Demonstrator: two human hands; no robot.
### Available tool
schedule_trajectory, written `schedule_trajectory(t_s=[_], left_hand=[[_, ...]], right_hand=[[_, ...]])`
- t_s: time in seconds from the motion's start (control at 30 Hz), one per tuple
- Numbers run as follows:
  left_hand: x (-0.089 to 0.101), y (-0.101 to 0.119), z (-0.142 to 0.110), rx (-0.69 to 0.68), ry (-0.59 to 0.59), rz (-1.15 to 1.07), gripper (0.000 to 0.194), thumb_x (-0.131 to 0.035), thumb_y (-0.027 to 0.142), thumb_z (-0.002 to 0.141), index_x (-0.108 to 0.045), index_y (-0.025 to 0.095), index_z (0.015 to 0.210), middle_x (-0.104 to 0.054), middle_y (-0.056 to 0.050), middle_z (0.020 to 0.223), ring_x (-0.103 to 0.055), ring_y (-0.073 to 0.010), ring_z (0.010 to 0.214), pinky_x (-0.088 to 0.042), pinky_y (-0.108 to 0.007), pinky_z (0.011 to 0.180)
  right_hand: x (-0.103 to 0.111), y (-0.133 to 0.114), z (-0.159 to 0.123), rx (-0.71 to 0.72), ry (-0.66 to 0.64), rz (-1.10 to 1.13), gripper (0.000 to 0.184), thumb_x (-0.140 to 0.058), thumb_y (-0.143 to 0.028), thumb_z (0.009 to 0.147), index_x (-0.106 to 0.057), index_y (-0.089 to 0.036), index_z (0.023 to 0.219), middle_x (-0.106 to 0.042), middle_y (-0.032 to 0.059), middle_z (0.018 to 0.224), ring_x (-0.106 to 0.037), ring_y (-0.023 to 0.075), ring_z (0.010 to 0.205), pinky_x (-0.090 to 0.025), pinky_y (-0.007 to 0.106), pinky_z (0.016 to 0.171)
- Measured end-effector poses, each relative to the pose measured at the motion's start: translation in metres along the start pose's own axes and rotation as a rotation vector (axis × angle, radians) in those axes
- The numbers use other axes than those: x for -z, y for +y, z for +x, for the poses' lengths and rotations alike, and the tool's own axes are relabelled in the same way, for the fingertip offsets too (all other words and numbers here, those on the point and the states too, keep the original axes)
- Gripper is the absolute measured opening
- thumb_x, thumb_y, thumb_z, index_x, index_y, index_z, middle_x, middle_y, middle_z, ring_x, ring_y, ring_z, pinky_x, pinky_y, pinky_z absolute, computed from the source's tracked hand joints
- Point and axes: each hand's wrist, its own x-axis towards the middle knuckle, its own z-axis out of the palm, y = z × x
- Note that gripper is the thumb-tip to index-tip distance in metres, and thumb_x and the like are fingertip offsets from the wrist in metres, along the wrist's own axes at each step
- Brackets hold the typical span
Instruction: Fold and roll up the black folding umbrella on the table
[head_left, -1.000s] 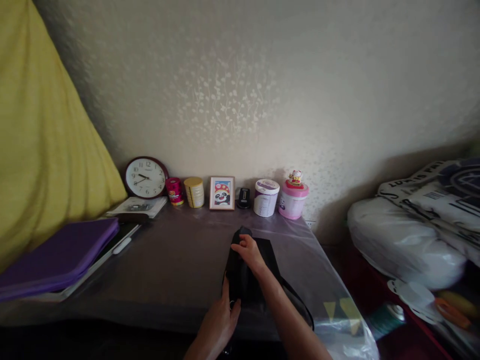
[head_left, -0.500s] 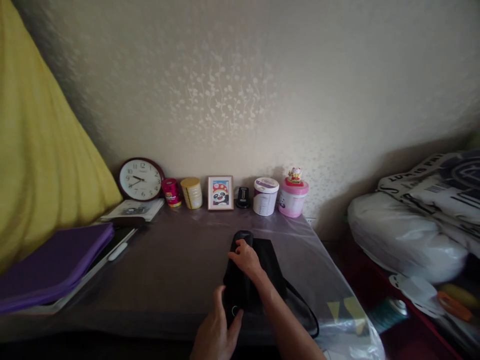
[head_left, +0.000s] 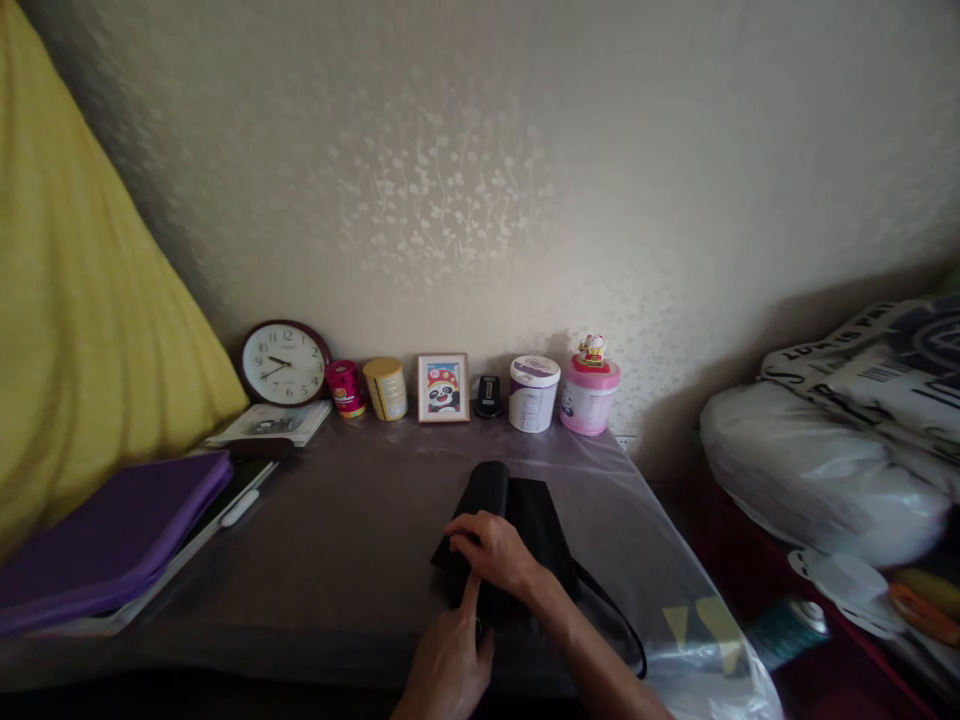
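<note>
Left hand, right hand on folded black fabric-like bundle; can't tell if fingers clamp. Slack thin black strap could snag, shifting it.

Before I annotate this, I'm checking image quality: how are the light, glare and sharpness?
Head view: dim overall, light catching the wall's leaf pattern; head view: glare on the plastic sheet's near right corner; head view: black item so dark its folds merge; head view: green can smeared, its print unreadable.
</note>
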Motion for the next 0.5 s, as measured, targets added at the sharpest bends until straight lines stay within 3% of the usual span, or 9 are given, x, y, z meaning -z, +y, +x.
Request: schedule_trajectory(t_s=[0.2,0.33,0.5], left_hand=[[-0.002,0.000,0.000,-0.007,0.027,-0.032,0.065,-0.038,0.024,0.082,-0.009,0.011,0.139,-0.064,-0.012,0.091,-0.060,-0.0195,0.080,-0.038,-0.026,0.068],[-0.003,0.000,0.001,-0.005,0.045,-0.069,0.074,-0.039,0.025,0.082,0.008,0.014,0.138,-0.065,-0.006,0.085,-0.060,-0.0161,0.074,-0.037,-0.024,0.065],[-0.002,0.001,0.001,0.015,0.023,-0.097,0.075,-0.036,0.026,0.084,0.014,0.013,0.137,-0.065,-0.005,0.083,-0.060,-0.0146,0.072,-0.036,-0.022,0.062]], right_hand=[[-0.004,0.015,-0.018,0.191,0.116,0.008,0.025,-0.039,-0.023,0.088,-0.062,-0.023,0.098,-0.066,0.0005,0.095,-0.050,0.0144,0.105,-0.031,0.030,0.095],[-0.007,0.037,0.003,0.177,0.107,-0.099,0.025,-0.039,-0.025,0.089,-0.063,-0.024,0.097,-0.065,0.0010,0.102,-0.044,0.0158,0.114,-0.019,0.039,0.103],[-0.007,0.062,0.042,0.100,0.110,-0.213,0.025,-0.039,-0.024,0.089,-0.064,-0.025,0.094,-0.064,-0.0007,0.105,-0.042,0.0150,0.116,-0.015,0.040,0.103]])
